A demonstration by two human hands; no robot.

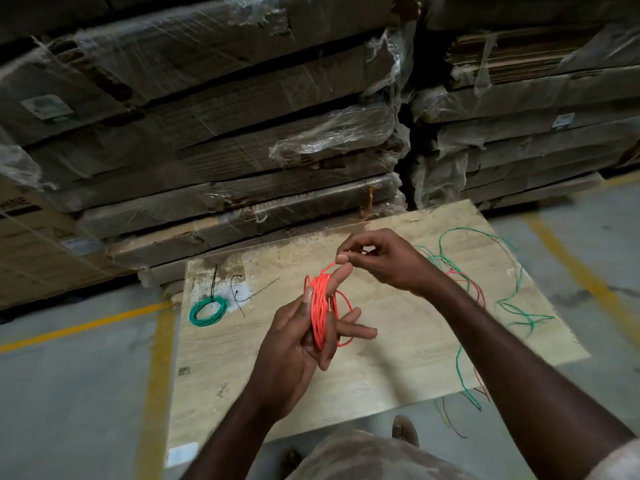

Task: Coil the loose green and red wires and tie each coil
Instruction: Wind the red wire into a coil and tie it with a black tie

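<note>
Holding a red wire coil (322, 310) above the desk (381, 368), left hand (294, 348) with thumb pressed along the near side of the bundle and fingers threaded through and behind the loops, two fingertips poking out to the right. Just above that grip, right hand (377, 258) pinching the free red end between thumb and forefinger, the remaining fingers curled, the strand running down from the pinch into the top of the coil. Left of the grip and well apart, lying flat on the board: a finished green coil (209, 311) with a black tie (214, 282) cinched round it and standing up from its far edge. Between that coil and the grip, two loose black ties (242, 294), thin and curved, one crossing a pale patch on the wood. Right of the grip, partly hidden behind the right forearm: tangled loose green and red wires (485, 292), sprawling across the board's right side and trailing off its near edge onto the grey floor (69, 393). Beyond the grip, closing off the far side: stacked cardboard packs (225, 133) wrapped in torn plastic film. Yellow floor lines (156, 368) flanking the board. Below the grip, a sandalled foot (405, 431) at the board's near edge.
</note>
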